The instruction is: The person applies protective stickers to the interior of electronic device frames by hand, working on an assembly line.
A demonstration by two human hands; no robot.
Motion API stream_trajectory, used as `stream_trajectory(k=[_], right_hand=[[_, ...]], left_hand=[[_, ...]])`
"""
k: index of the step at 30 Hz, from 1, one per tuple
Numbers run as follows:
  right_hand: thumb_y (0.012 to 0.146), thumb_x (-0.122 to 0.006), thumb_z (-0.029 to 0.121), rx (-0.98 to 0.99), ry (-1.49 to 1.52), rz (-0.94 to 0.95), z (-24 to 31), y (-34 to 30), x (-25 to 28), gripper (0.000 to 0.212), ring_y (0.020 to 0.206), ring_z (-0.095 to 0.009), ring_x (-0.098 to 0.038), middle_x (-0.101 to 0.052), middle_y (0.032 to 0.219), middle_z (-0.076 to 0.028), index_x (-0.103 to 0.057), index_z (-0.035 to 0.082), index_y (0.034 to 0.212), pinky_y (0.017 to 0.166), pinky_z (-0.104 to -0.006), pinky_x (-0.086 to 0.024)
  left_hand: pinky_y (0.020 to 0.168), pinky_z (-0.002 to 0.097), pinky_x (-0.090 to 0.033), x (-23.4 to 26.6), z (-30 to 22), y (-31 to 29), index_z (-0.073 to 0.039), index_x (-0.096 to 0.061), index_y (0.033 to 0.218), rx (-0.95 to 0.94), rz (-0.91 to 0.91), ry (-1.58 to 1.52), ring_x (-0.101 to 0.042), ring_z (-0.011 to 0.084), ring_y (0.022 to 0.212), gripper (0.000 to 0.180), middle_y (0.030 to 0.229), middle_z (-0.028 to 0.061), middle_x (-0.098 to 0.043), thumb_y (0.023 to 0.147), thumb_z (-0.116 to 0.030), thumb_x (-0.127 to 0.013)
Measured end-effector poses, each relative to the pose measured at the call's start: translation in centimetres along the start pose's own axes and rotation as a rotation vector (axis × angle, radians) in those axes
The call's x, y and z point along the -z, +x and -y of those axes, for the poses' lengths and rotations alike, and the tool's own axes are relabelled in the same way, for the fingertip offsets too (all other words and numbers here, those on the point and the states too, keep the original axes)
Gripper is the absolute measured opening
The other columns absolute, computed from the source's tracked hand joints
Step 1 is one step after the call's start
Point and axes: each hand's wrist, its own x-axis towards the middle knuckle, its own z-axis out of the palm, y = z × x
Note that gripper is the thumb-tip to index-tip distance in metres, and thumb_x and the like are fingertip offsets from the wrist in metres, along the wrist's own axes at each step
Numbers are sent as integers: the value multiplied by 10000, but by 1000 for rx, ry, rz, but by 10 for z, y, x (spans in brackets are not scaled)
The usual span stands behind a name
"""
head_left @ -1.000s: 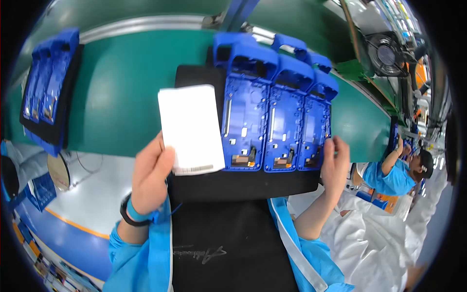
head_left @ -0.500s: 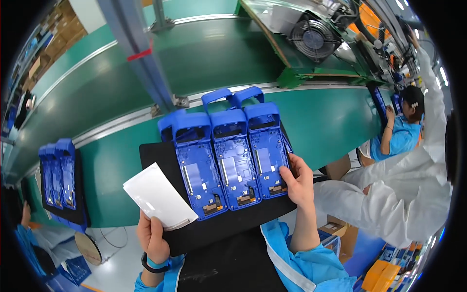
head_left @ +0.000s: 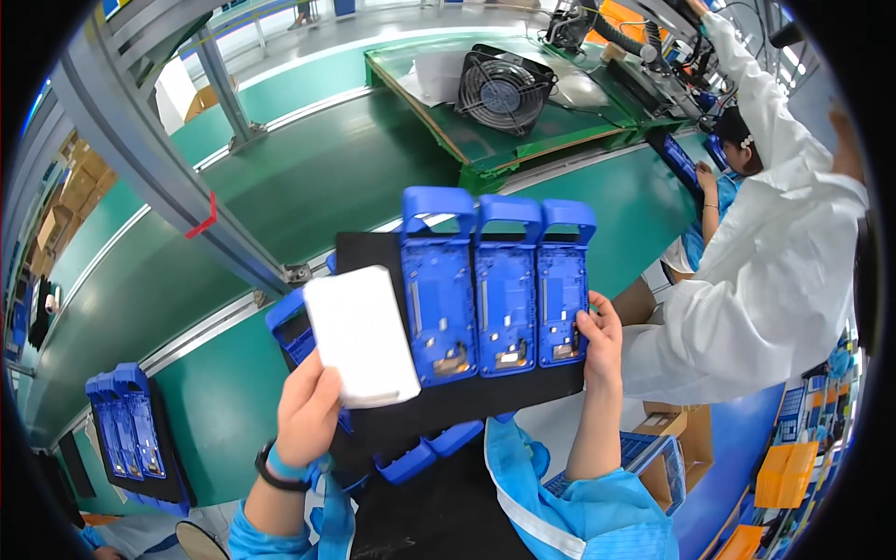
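Three blue plastic device housings (head_left: 505, 303) with loop-shaped tops lie side by side on a black mat (head_left: 504, 392). Small metal and brownish parts show inside them. My right hand (head_left: 602, 343) grips the mat's right edge, its thumb against the rightmost housing. In my left hand (head_left: 313, 406) is a thin stack of white sheets (head_left: 364, 331), pinched at its lower left corner in front of the mat's left part. Whether those fingers also hold the mat is hidden. More blue housings (head_left: 406, 464) stick out from under the mat.
A green workbench (head_left: 238, 392) runs across, with a metal post (head_left: 173, 177) behind it. Another group of blue housings (head_left: 126, 434) stands at left. A fan (head_left: 504, 91) sits on a raised green shelf. At right are a white-sleeved person (head_left: 737, 308) and another person working.
The mat with the housings has been raised and tilted toward me, uncovering other blue housings below. My left hand has turned the white sheets more upright. The view has swung right.
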Motion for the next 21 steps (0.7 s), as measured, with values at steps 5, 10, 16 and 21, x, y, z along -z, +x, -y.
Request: stream_trajectory(k=[5,10,16,21], right_hand=[[897,-623,51,52,-35,-212,-49,-22,-4,375,785,-127,-658,-690,926,-114,-462,-18,1228,725,-261,-532],[875,-639,47,61,-330,-149,-49,25,19,325,794,-139,-653,-690,964,-135,-554,-47,1175,711,-269,-521],[825,-673,90,921,-1531,-448,-39,83,36,380,890,-240,-644,-665,968,-116,-569,-19,1174,745,-330,-504],[801,-662,76,351,-796,-77,-11,5,-66,181,836,-292,-620,-639,922,-144,-628,-11,955,765,-362,-489]], left_hand=[[915,281,-465,42,28,43,26,-548,1198,168,212,-96,-601,140,1025,284,1137,76,-632,1018,-173,-457],[907,302,-482,38,41,47,-6,-571,1136,320,263,-76,-612,145,1006,243,1090,61,-643,1024,-190,-457],[985,347,-448,-11,70,60,7,-531,1236,489,495,-50,-587,176,1104,302,1193,91,-615,1027,-192,-441],[1042,415,-407,-48,85,93,-18,-504,1277,641,377,-219,-552,226,1185,331,1262,99,-587,1025,-221,-434]])
